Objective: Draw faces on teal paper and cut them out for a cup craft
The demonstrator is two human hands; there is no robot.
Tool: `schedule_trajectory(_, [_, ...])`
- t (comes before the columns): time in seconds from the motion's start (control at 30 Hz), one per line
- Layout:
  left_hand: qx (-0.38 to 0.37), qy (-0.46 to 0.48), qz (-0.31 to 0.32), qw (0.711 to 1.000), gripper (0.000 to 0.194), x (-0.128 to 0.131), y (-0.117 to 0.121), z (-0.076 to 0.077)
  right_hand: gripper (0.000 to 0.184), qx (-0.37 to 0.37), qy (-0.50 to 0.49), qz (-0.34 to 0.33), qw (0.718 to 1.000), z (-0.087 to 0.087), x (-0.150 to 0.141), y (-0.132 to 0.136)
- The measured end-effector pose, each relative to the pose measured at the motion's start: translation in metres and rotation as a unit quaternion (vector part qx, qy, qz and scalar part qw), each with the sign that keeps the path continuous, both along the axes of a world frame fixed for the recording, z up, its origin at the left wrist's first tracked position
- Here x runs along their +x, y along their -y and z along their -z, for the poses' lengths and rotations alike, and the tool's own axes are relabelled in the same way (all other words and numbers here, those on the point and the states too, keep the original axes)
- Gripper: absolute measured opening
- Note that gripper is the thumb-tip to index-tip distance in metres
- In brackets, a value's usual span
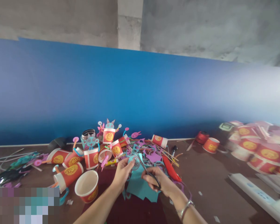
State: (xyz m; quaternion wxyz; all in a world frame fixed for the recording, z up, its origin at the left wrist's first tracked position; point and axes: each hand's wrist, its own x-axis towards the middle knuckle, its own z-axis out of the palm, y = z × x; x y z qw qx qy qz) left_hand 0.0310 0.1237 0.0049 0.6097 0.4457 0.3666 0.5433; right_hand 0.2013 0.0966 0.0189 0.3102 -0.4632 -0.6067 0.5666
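Note:
Between thumb and fingers, my left hand (122, 170) pinches a small light-blue paper cutout (134, 161) with reddish drawn lines. My right hand (157, 179) is closed around the dark handles of a pair of scissors (144, 167), whose blades reach up beside the cutout. Whether the blades touch the paper I cannot tell. Below both hands lies a sheet of teal paper (142, 186) with cut edges. Purple and blue paper scraps (152, 156) are heaped just beyond the hands. An open red-and-white paper cup (86, 186) stands left of my left forearm.
Paper cups with cutout faces and arms (91, 157) crowd the left and back. Stacked red cups (262, 149) stand at the right, behind a white power strip (254, 189). A red tool-like object (171, 169) lies near my right hand. A blue partition (140, 93) borders the table's back.

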Motion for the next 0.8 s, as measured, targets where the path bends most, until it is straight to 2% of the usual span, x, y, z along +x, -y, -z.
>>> schedule_trajectory(0.37, [-0.001,0.027,-0.023,0.999,0.034,0.0033,0.004,-0.0031,0.036,-0.013,-0.018,-0.012,1.0,0.0027,0.0032,-0.0024])
schedule_trajectory(0.6, [0.02,-0.02,0.002,1.0,0.031,-0.0005,0.0004,0.0045,0.036,-0.026,-0.01,-0.015,0.999,0.0048,0.002,-0.0027])
schedule_trajectory(0.8, [0.043,-0.034,-0.014,0.998,0.03,-0.0023,0.0003,-0.0003,0.033,-0.003,0.002,-0.016,1.0,0.0032,0.0035,-0.0023])
